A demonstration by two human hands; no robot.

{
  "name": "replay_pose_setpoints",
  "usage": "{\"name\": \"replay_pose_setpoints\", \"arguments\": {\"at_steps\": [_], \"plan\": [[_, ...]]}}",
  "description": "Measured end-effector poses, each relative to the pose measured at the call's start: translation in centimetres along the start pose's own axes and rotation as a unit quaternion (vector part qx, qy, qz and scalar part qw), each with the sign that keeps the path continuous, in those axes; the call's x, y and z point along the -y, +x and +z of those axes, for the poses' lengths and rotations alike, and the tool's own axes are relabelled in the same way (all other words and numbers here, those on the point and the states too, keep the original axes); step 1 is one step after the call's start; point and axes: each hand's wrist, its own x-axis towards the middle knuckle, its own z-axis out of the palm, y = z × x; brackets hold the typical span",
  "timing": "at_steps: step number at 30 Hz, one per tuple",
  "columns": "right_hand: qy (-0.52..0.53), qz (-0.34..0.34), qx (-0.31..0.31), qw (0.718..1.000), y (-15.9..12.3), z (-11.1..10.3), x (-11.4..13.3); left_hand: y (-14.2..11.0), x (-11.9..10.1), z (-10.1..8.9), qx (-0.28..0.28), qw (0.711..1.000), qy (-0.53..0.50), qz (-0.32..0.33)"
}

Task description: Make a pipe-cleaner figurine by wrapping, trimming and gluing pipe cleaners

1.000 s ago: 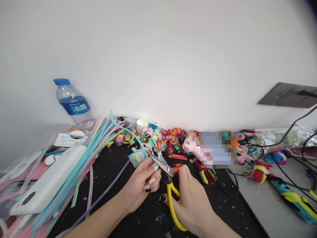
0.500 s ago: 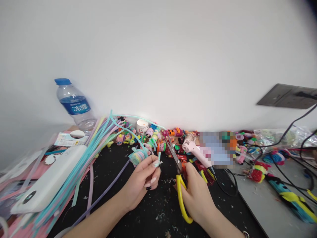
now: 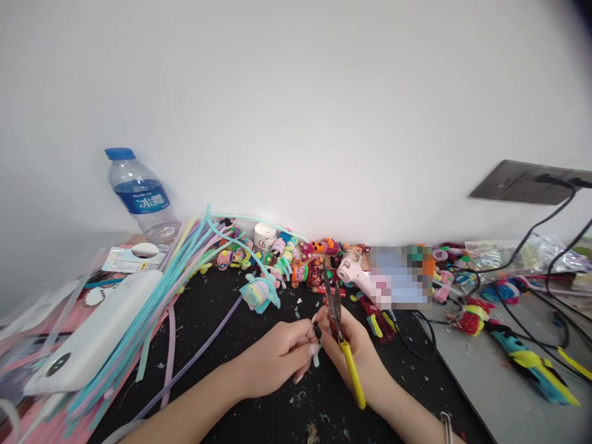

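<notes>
My left hand [image 3: 271,357] is closed in a pinch at the middle of the black mat, on a short pale-green pipe cleaner piece [image 3: 316,358] whose end sticks out below the fingers. Right beside it, my right hand [image 3: 363,354] holds scissors [image 3: 352,373] with yellow handles, the blades pointing up and away. The right fingertips meet the left ones, so the exact grip of each on the small piece is partly hidden. Beyond the left hand lies a pastel striped pipe cleaner figure [image 3: 258,294] with light-blue limbs.
A bundle of pastel pipe cleaners [image 3: 152,302] lies at left over a white oblong device [image 3: 99,336]. Behind it leans a water bottle [image 3: 141,194]. A pink glue gun [image 3: 356,275], a paper cup [image 3: 265,237] and several colourful figures line the wall. Black cables [image 3: 522,259] hang at right.
My two hands have come together, the left moving right and slightly down. The scissors have turned in my right hand, now more upright, and its fingers reach to the small piece.
</notes>
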Motion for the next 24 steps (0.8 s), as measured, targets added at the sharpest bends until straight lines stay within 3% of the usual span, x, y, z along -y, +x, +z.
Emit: {"name": "replay_pose_setpoints", "arguments": {"at_steps": [6, 12, 20, 24], "plan": [[-0.026, -0.010, -0.094, 0.995, 0.0, 0.1, -0.3, -0.1, 0.2, 0.0, -0.014, 1.000, -0.009, 0.011], [-0.024, -0.017, -0.052, 0.998, -0.2, 0.4, 0.0, 0.1, 0.4, 0.2, -0.035, 0.999, 0.018, 0.001], [0.032, 0.003, -0.121, 0.992, 0.0, 0.8, -0.8, 0.7, 1.0, 0.2, -0.032, 0.993, -0.115, 0.002], [0.025, -0.007, -0.122, 0.992, 0.0, 0.9, -1.0, 0.6, 1.0, 0.2, -0.042, 0.995, -0.094, 0.008]]}}
